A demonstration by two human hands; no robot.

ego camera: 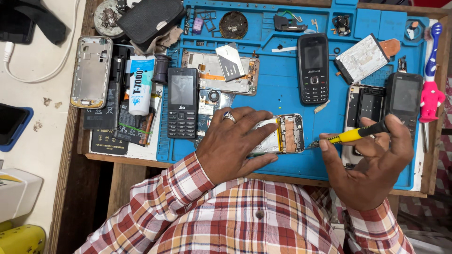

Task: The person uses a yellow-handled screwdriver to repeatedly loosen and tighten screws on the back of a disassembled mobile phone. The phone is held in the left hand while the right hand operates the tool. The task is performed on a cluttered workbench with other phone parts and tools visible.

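Note:
An opened smartphone (286,134) with its back off lies on the blue work mat (282,89), silver battery and boards showing. My left hand (233,143), a ring on one finger, presses flat on the phone's left half and holds it down. My right hand (372,164) grips a yellow-and-black screwdriver (351,136), its tip touching the phone's right edge.
Around the mat lie three black keypad phones (182,102) (313,68) (404,101), a dismantled phone frame (220,73), a loose battery (362,59), a glue tube (140,84), a silver phone shell (91,71), a pink toothbrush (431,89) and a black pouch (149,19).

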